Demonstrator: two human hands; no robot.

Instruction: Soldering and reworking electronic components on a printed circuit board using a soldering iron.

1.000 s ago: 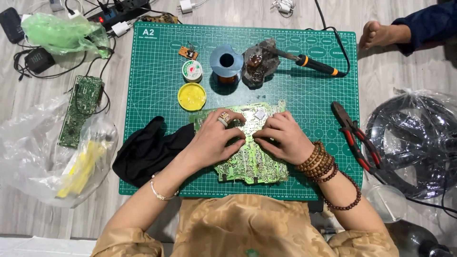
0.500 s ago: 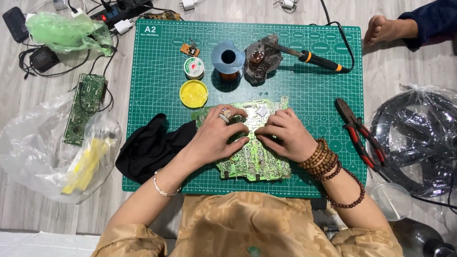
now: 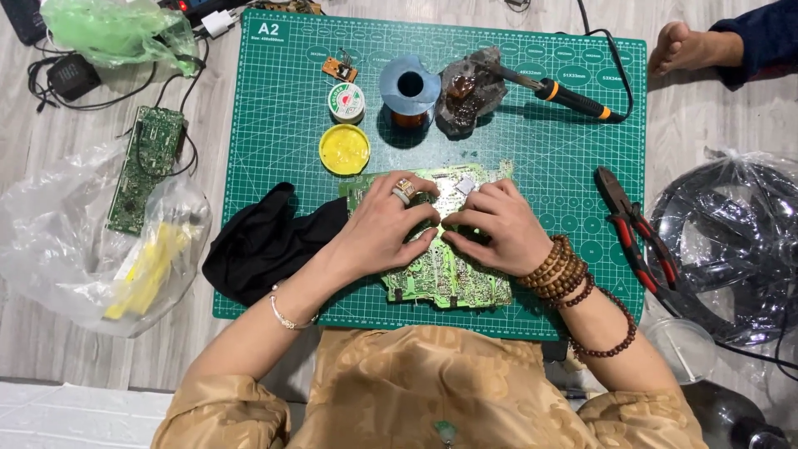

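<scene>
Pressing flat, both hands (image 3: 440,229) grip nothing, circuit board (image 3: 445,278) on green mat (image 3: 274,125).

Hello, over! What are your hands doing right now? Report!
Left hand and right hand both pressed flat on the green circuit board. Board lies on the cutting mat. Black cloth beside it, touching nothing in hand.

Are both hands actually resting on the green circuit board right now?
Touching. The head view shows the left hand and right hand pressed flat on the green circuit board, fingers covering its middle.
</scene>
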